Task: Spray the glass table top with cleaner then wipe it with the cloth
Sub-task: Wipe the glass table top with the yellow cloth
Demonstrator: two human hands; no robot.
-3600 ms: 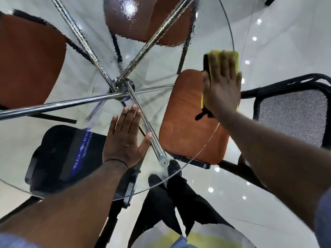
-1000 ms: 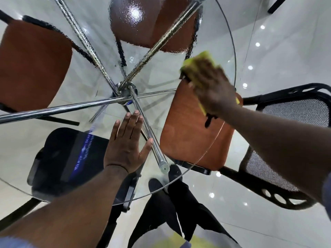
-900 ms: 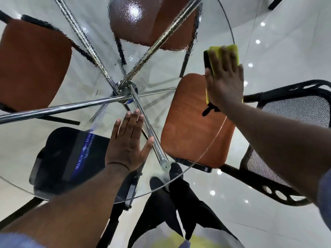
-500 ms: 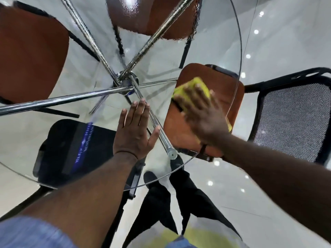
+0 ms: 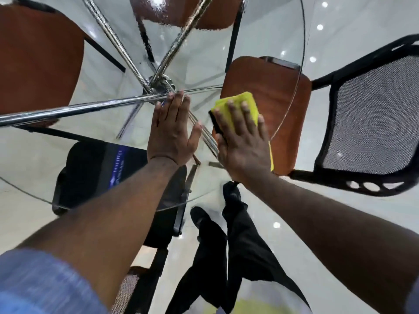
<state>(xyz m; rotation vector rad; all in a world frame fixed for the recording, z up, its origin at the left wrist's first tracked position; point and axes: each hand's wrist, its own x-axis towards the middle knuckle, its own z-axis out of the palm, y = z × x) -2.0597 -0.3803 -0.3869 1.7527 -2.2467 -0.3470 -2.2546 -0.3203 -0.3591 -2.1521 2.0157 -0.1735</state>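
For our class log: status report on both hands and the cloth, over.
Left hand flat on glass table top. Right hand pressing yellow cloth flat on glass. Left hand close beside cloth.

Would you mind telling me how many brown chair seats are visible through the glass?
3: the left seat, the top seat at the far side, and the right seat seen past the cloth. Others may be out of frame.
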